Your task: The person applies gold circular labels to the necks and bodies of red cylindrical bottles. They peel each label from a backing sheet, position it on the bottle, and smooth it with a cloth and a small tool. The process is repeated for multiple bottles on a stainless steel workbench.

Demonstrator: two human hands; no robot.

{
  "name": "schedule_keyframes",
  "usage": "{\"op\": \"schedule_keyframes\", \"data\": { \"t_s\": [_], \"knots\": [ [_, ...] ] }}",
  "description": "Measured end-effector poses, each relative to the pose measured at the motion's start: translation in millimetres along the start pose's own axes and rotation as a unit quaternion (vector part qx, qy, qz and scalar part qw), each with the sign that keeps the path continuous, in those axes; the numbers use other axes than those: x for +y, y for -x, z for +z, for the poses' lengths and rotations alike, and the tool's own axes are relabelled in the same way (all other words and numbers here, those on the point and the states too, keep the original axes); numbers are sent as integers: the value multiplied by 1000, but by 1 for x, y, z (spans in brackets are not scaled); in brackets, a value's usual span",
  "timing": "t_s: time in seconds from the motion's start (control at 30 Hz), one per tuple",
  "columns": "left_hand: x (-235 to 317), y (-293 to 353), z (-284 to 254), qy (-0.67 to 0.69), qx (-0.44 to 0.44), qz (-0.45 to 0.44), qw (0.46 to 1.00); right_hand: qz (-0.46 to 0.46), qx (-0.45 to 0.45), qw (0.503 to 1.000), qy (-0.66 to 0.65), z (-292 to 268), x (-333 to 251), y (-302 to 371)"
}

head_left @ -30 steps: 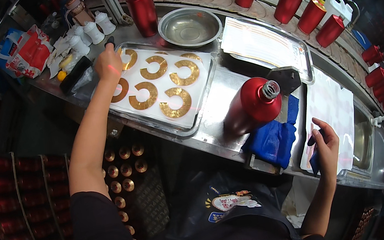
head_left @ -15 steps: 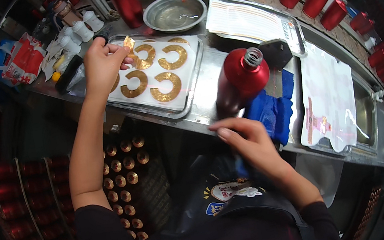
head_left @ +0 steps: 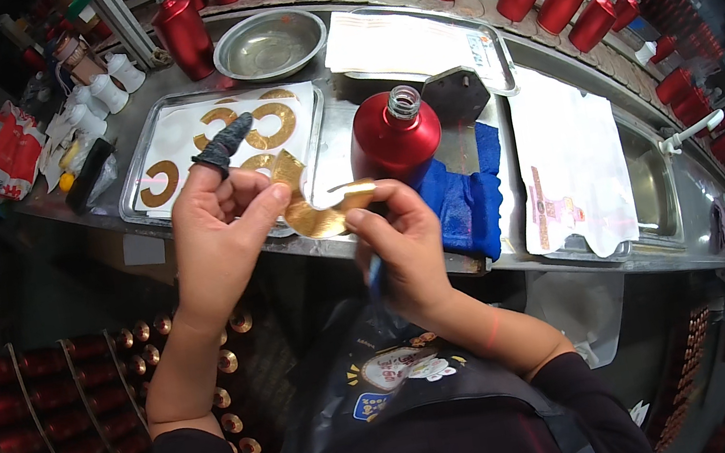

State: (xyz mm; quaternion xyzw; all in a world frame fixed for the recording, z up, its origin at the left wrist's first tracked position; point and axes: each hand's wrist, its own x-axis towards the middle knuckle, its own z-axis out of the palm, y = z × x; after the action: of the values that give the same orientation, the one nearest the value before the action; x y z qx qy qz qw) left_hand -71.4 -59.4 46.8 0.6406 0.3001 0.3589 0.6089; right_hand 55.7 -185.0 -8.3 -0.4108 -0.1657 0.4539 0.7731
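A gold C-shaped label (head_left: 316, 221) is stretched between my two hands, above the near edge of the metal counter. My left hand (head_left: 222, 234), with a dark cover on its index finger, pinches one end between thumb and fingers. The other end is gripped by the thumb and fingers of my right hand (head_left: 405, 243). Just beyond my right hand stands a red bottle (head_left: 392, 143) with an open, clear threaded neck. Behind my left hand, a metal tray (head_left: 318, 112) carries a white sheet with several gold C-shaped labels (head_left: 272, 125), some partly hidden.
A metal bowl (head_left: 270, 47) sits behind the tray, beside another red bottle (head_left: 183, 39). Right of the near bottle are a dark block (head_left: 459, 97), a blue cloth (head_left: 464, 210), white sheets (head_left: 572, 160) and a sink (head_left: 650, 186). Several red bottles line the conveyor at the back.
My left hand has brought the gold label from over the tray toward me and right. My right hand has moved left and taken its other end. The view has shifted slightly.
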Motion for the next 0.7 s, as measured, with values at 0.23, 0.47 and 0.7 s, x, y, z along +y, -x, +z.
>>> {"op": "schedule_keyframes", "data": {
  "t_s": [0.23, 0.47, 0.7],
  "knots": [
    [-17, -2, 60, 169, -35, 43, 984, -256, -1, 935, 244, -49, -61, -1],
    [-41, -11, 96, 36, 49, 107, 992, -268, -75, 878, 388, -69, -109, -61],
    [-58, -1, 87, -42, 109, 189, 975, -81, -80, 981, 157, -70, -95, -82]
  ]
}}
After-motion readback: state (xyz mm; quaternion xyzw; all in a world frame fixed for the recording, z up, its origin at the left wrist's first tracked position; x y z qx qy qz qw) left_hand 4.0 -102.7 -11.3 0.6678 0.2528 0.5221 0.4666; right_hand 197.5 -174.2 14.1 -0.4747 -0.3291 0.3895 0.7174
